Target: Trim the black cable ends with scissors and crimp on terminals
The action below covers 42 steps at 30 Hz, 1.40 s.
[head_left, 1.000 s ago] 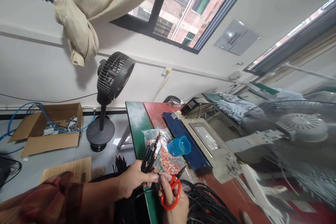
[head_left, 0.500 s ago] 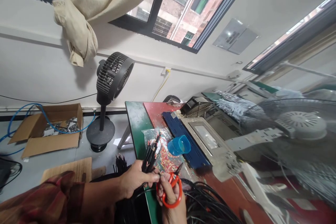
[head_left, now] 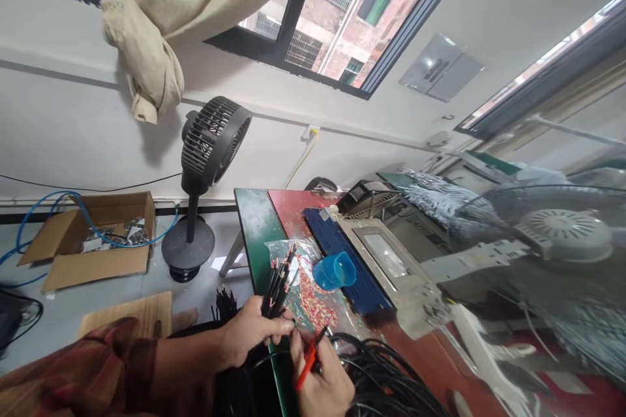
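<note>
My left hand (head_left: 254,332) is closed around a bundle of black cables (head_left: 278,283), whose stripped ends point up and away. Tucked in my right hand (head_left: 325,381) are red-handled scissors (head_left: 309,363), with their dark blades showing past the thumb. The fingertips of both hands nearly meet at the table's near edge; what lies between them is too small to make out. Just beyond, red and yellow wire scraps (head_left: 313,300) lie on a clear plastic sheet, beside a blue cup (head_left: 335,272). Black cables (head_left: 386,378) lie coiled to the right of my right hand.
A dark blue panel (head_left: 347,260) and a beige machine (head_left: 386,260) stand across the table. On the right is a large fan (head_left: 562,234). A black floor fan (head_left: 212,143) and a cardboard box (head_left: 98,267) are at left. More cable ends (head_left: 225,303) stick up below the table edge.
My right hand has turned over, so the scissors' handles now point down into the palm instead of showing their loops. My left hand stays almost in place with the cable bundle.
</note>
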Motion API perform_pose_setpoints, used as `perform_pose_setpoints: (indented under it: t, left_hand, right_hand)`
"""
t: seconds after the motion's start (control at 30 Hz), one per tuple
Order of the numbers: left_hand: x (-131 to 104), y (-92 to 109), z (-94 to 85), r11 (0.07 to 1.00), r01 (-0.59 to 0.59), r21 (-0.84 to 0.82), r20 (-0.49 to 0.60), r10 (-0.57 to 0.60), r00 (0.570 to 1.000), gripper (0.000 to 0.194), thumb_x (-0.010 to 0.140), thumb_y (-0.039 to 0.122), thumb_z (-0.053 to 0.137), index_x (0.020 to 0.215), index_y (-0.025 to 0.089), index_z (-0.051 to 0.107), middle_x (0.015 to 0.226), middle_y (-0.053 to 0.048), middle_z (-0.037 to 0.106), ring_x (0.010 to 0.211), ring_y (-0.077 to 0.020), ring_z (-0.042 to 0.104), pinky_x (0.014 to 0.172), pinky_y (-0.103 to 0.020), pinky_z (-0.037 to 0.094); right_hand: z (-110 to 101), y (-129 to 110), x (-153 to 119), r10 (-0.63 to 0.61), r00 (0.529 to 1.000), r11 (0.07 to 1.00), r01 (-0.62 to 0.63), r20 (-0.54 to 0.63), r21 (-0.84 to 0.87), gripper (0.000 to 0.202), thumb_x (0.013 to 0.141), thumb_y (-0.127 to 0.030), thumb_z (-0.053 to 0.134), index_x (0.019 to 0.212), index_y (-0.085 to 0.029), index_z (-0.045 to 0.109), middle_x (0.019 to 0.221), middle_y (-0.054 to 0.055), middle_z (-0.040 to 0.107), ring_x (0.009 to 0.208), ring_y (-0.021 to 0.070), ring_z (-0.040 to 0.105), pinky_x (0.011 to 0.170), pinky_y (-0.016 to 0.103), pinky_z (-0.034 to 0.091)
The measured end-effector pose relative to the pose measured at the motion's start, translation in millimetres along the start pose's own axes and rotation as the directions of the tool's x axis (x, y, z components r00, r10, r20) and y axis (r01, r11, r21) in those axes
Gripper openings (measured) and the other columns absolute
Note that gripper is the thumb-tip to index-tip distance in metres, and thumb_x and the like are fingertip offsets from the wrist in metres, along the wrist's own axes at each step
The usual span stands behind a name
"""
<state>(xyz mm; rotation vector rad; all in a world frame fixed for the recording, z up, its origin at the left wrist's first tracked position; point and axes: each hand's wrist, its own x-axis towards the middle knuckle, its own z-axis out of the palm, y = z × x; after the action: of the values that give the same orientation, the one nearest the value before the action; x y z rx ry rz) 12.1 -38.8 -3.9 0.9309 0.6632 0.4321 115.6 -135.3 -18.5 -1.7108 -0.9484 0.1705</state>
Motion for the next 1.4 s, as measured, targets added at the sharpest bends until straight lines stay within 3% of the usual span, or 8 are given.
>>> perform_pose_setpoints:
  t: [0.1, 0.27, 0.53, 0.97, 1.13, 1.23, 1.33, 1.4]
  left_hand:
    - [0.6, 1.1, -1.7, 1.0, -0.002, -0.017, 0.003, 0.002, 1.0, 0.026, 0.059, 0.034, 0.068, 0.069, 0.012, 0.057, 0.055, 0.002, 0.05, 0.048, -0.0063, 0.039, 0.045, -0.02, 0.024]
    - [-0.2, 2.0, -2.0, 0.999, 0.029, -0.043, 0.037, -0.027, 0.999, 0.028, 0.059, 0.034, 0.067, 0.072, 0.011, 0.059, 0.063, -0.001, 0.057, 0.048, -0.0058, 0.041, 0.044, -0.019, 0.023]
    - [-1.1, 0.2, -1.9, 0.998, 0.052, -0.036, 0.101, -0.048, 0.994, 0.028, 0.06, 0.032, 0.067, 0.077, 0.01, 0.061, 0.063, -0.002, 0.059, 0.046, -0.0055, 0.041, 0.044, -0.019, 0.023]
    - [-2.6, 2.4, -3.1, 0.997, 0.059, -0.048, 0.12, -0.053, 0.991, 0.027, 0.061, 0.032, 0.065, 0.076, 0.009, 0.062, 0.064, -0.003, 0.06, 0.047, -0.0059, 0.042, 0.045, -0.02, 0.022]
    - [-3.5, 2.9, -2.6, 0.998, 0.054, -0.045, 0.144, -0.047, 0.988, 0.025, 0.06, 0.031, 0.066, 0.072, 0.009, 0.064, 0.062, -0.002, 0.06, 0.048, -0.0061, 0.042, 0.045, -0.02, 0.022]
    - [-3.3, 2.2, -2.7, 0.995, 0.058, -0.079, 0.1, -0.05, 0.994, 0.027, 0.059, 0.03, 0.069, 0.076, 0.01, 0.064, 0.065, -0.003, 0.063, 0.052, -0.0074, 0.044, 0.046, -0.02, 0.024]
    - [-1.5, 4.3, -2.6, 0.975, 0.116, -0.191, 0.03, -0.112, 0.993, 0.029, 0.053, 0.028, 0.074, 0.074, 0.011, 0.063, 0.063, -0.002, 0.062, 0.055, -0.0096, 0.049, 0.048, -0.02, 0.028]
    - [0.6, 6.0, -3.2, 0.934, 0.191, -0.302, -0.006, -0.202, 0.979, 0.034, 0.047, 0.025, 0.078, 0.074, 0.011, 0.063, 0.061, -0.002, 0.062, 0.056, -0.0111, 0.052, 0.05, -0.021, 0.032]
  right_hand:
    - [-2.0, -1.3, 4.2, 0.117, 0.989, 0.985, -0.127, 0.093, 0.114, 0.022, 0.066, -0.038, 0.071, 0.072, -0.017, 0.071, 0.065, 0.005, 0.067, 0.056, 0.0172, 0.058, 0.057, 0.027, 0.045]
    - [-1.4, -4.1, 7.1, 0.388, 0.91, 0.867, -0.415, 0.15, 0.277, 0.035, 0.062, -0.048, 0.073, 0.069, -0.015, 0.066, 0.052, -0.001, 0.057, 0.045, 0.0114, 0.046, 0.042, 0.022, 0.035]
    - [0.1, -8.9, 8.9, 0.456, 0.874, 0.774, -0.484, 0.169, 0.409, 0.033, 0.067, -0.045, 0.071, 0.063, -0.016, 0.057, 0.049, -0.004, 0.051, 0.046, 0.0095, 0.044, 0.046, 0.021, 0.034]
    - [-1.2, -3.2, 8.0, 0.502, 0.826, 0.702, -0.563, 0.258, 0.436, 0.041, 0.059, -0.044, 0.077, 0.085, -0.014, 0.065, 0.055, -0.002, 0.058, 0.048, 0.0108, 0.048, 0.047, 0.022, 0.037]
    - [-1.4, -8.0, 9.9, 0.466, 0.857, 0.753, -0.516, 0.221, 0.409, 0.038, 0.062, -0.047, 0.074, 0.079, -0.014, 0.066, 0.051, -0.002, 0.056, 0.046, 0.0108, 0.048, 0.047, 0.022, 0.038]
    - [-1.9, -6.3, 8.5, 0.408, 0.907, 0.847, -0.417, 0.101, 0.33, 0.04, 0.063, -0.049, 0.072, 0.082, -0.014, 0.069, 0.059, 0.003, 0.063, 0.051, 0.0147, 0.054, 0.049, 0.025, 0.042]
    - [0.1, -3.0, 1.1, 0.103, 0.991, 0.988, -0.093, -0.082, 0.12, 0.027, 0.067, -0.042, 0.072, 0.078, -0.017, 0.072, 0.072, 0.008, 0.069, 0.064, 0.0204, 0.06, 0.063, 0.031, 0.047]
    - [3.4, -0.3, -5.4, -0.181, 0.98, 0.983, 0.18, -0.086, -0.026, 0.019, 0.074, -0.037, 0.066, 0.081, -0.021, 0.074, 0.072, 0.009, 0.069, 0.064, 0.0208, 0.059, 0.066, 0.033, 0.045]
